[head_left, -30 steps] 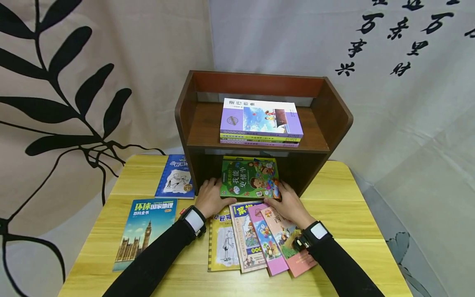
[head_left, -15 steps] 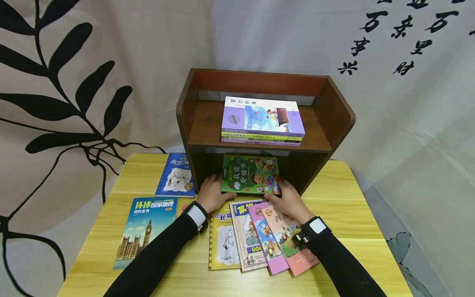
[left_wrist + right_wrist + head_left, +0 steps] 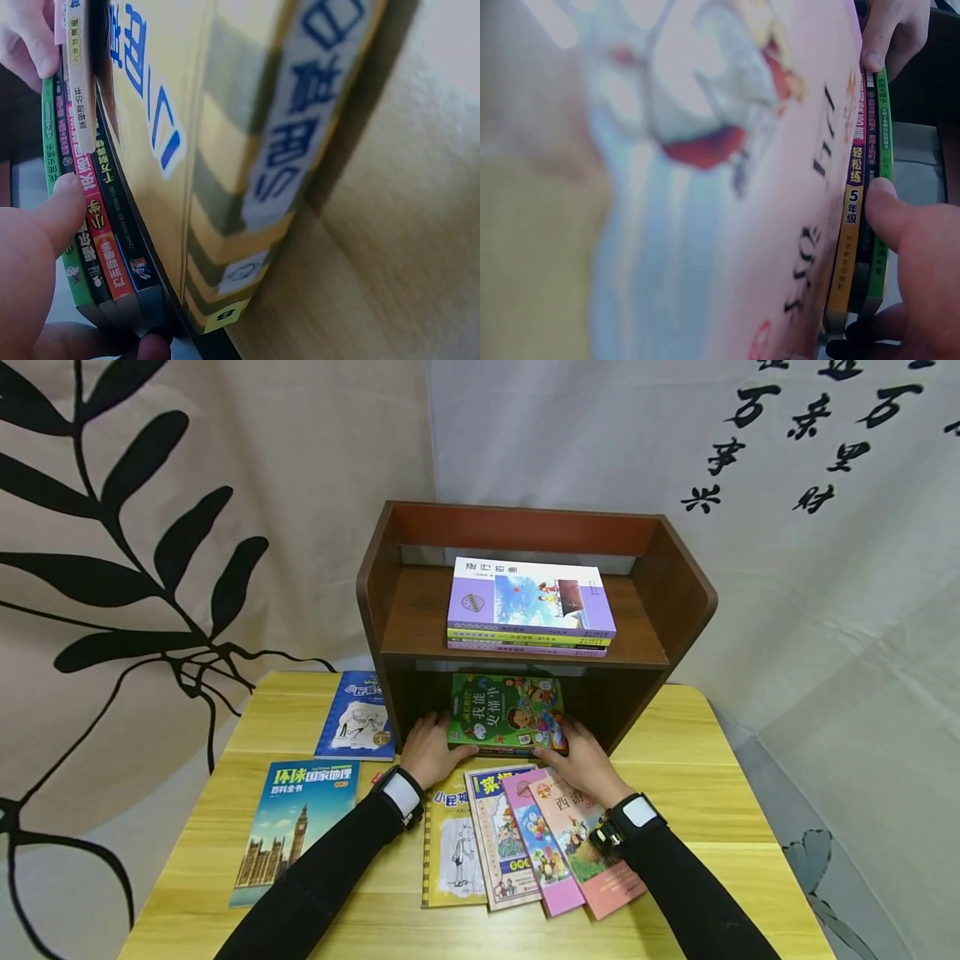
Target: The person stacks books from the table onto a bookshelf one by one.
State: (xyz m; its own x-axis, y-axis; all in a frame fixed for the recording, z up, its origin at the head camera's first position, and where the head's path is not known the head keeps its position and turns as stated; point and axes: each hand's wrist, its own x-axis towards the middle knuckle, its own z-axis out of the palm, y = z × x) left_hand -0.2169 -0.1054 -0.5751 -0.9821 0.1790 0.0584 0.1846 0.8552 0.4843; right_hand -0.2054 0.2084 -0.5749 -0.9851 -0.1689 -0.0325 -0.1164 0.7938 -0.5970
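Head view: pinching the green-topped book stack (image 3: 506,714) between left grip (image 3: 429,752) and right grip (image 3: 581,766), at the mouth of the lower compartment (image 3: 596,714); seemingly aligning it, next probably needing an even push inward.

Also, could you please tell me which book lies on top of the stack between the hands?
The green-covered book in the lower compartment; its cover faces up, while the others lie beneath it.

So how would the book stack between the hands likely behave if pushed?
The book stack is probably fairly heavy, being several volumes thick. No strap shows, so upper volumes, like the green book, might slide over lower ones if pushed unevenly. Lying flat, it seems unlikely to tip.
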